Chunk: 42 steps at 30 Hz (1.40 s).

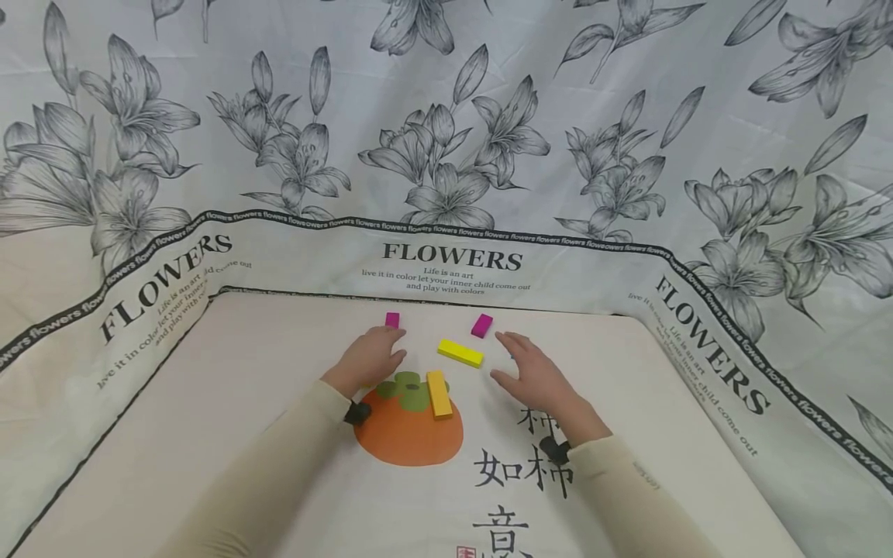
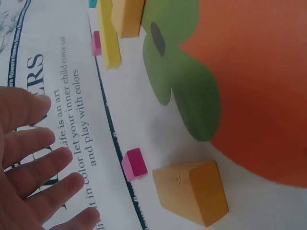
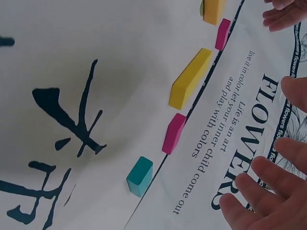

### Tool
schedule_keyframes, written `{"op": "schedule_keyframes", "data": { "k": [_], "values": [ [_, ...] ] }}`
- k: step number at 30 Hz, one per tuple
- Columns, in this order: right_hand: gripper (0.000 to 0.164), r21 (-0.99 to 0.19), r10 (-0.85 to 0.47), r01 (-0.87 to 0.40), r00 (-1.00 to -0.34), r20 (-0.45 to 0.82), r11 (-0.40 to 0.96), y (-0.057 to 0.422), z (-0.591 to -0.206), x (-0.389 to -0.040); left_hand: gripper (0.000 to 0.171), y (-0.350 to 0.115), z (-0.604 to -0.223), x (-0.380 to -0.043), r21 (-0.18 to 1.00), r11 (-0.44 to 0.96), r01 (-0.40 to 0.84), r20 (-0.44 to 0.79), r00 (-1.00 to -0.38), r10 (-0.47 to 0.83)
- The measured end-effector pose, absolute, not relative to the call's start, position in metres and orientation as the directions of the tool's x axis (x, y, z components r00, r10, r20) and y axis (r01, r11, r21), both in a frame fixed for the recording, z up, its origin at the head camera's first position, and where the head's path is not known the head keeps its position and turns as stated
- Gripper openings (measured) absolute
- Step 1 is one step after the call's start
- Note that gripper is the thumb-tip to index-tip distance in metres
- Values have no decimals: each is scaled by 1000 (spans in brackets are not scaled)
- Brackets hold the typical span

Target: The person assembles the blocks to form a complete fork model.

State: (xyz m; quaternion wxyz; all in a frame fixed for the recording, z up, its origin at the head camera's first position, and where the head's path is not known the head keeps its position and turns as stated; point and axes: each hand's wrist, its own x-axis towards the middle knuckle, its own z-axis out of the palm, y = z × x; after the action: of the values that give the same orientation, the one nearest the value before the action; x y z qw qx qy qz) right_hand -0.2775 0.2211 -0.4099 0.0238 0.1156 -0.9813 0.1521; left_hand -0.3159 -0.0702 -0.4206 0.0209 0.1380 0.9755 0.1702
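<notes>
My left hand (image 1: 370, 360) hovers over the left part of the mat, fingers spread and holding nothing. Just beyond its fingertips lies a magenta block (image 1: 393, 319). An orange wooden block (image 2: 192, 191) shows in the left wrist view, hidden by that hand in the head view. Over the right side, my right hand (image 1: 540, 380) is empty too, its fingers extended. It is nearest a teal block (image 3: 139, 176), mostly covered in the head view. Between the hands lie a second magenta block (image 1: 482, 325), a yellow block (image 1: 460, 353) and an orange-yellow block (image 1: 439, 395).
A white cloth (image 1: 307, 480) covers the surface, printed with an orange persimmon (image 1: 412, 442) and black characters (image 1: 498, 469). The orange-yellow block overlaps the persimmon print. A flower-patterned curtain (image 1: 446, 155) rises at the back and both sides.
</notes>
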Motion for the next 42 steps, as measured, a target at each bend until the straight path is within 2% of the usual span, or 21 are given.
{"op": "schedule_keyframes", "data": {
  "k": [10,22,34,42],
  "values": [
    [75,-380,-211,-197,-977,7,903,207,-416,-269,43,-59,-429,-315,409,879,246,-28,-959,281],
    [69,-399,-222,-189,-974,-37,897,190,-423,-262,39,-48,-434,-313,431,864,259,-105,-937,333],
    [61,-442,-309,-238,-947,-94,865,177,-429,-257,35,-37,-436,-311,442,851,282,-100,-928,360],
    [53,-496,-366,-269,-925,-106,825,166,-429,-254,33,-31,-435,-309,490,842,226,-126,-938,324]
  ]
}}
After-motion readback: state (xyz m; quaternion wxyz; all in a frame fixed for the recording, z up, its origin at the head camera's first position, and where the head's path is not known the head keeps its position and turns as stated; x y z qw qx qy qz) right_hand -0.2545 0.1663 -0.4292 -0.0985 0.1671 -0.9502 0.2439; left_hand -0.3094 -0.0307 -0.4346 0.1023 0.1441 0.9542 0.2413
